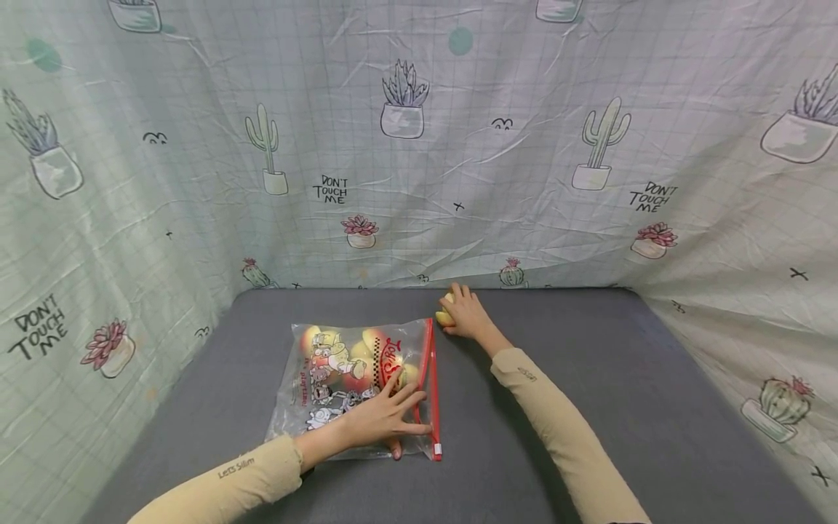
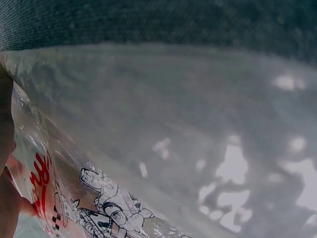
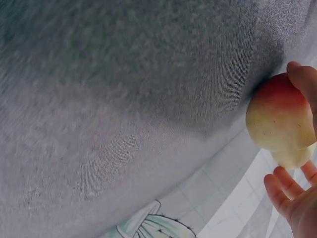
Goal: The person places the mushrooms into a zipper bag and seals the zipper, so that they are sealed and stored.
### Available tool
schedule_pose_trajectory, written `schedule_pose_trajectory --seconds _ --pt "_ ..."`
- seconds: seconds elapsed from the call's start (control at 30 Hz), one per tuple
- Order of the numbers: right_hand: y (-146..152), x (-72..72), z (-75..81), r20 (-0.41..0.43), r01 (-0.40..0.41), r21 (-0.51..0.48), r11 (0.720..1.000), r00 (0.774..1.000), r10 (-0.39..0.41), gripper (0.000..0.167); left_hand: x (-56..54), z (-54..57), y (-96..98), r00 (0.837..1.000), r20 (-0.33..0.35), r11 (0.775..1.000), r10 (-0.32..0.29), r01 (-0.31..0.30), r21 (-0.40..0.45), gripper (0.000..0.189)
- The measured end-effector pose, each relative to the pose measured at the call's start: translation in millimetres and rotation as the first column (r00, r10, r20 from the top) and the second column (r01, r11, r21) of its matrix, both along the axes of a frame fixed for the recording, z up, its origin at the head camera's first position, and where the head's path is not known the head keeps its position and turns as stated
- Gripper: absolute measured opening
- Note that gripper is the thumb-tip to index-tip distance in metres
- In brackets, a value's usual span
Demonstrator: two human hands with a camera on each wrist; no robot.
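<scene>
A clear zip bag (image 1: 283, 407) with a red slider strip lies flat, cartoon figures and red lettering printed on it. Several yellow-and-red peaches (image 1: 308, 342) show through its plastic. My left hand (image 1: 380, 420) rests on the bag near the zip end, fingers spread. In the left wrist view only part of that hand (image 2: 9, 198) appears, against the printed plastic. Farther back, right of the bag, my right hand (image 1: 468, 314) grips a yellow peach with a red top (image 3: 275, 116), thumb over it and fingers around the far side. A second yellow fruit (image 3: 292, 157) shows just behind it.
The dark grey table top (image 1: 576, 349) runs back to a hanging cloth (image 1: 458, 167) printed with potted cacti, which also encloses both sides. The right hand is close to the table's back edge, where the cloth meets it.
</scene>
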State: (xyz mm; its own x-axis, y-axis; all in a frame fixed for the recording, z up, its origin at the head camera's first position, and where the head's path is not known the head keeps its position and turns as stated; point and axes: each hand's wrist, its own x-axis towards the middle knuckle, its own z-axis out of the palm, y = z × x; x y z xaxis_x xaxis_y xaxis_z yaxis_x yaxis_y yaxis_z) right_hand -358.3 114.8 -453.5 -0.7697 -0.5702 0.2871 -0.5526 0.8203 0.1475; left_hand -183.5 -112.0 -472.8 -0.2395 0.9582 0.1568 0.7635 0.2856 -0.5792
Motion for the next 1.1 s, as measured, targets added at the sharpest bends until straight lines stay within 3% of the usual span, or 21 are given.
schedule_pose_trajectory --seconds 0.4,0.6,1.1 --pt "5.3 8.4 2.7 -0.017 -0.030 0.074 0.997 0.999 0.032 0.060 1.3 -0.8 -0.5 0.999 0.035 1.000 0.012 -0.012 0.002 0.059" --pt "8.2 11.6 1.5 -0.042 -0.048 0.053 0.997 0.998 0.051 0.062 1.5 -1.6 -1.0 1.000 0.026 1.000 0.007 -0.007 0.000 0.059" --pt "13.4 20.0 3.9 -0.017 -0.048 -0.016 0.999 0.999 0.048 0.064 1.7 -0.8 -1.2 1.000 0.013 1.000 0.009 -0.009 -0.010 0.059"
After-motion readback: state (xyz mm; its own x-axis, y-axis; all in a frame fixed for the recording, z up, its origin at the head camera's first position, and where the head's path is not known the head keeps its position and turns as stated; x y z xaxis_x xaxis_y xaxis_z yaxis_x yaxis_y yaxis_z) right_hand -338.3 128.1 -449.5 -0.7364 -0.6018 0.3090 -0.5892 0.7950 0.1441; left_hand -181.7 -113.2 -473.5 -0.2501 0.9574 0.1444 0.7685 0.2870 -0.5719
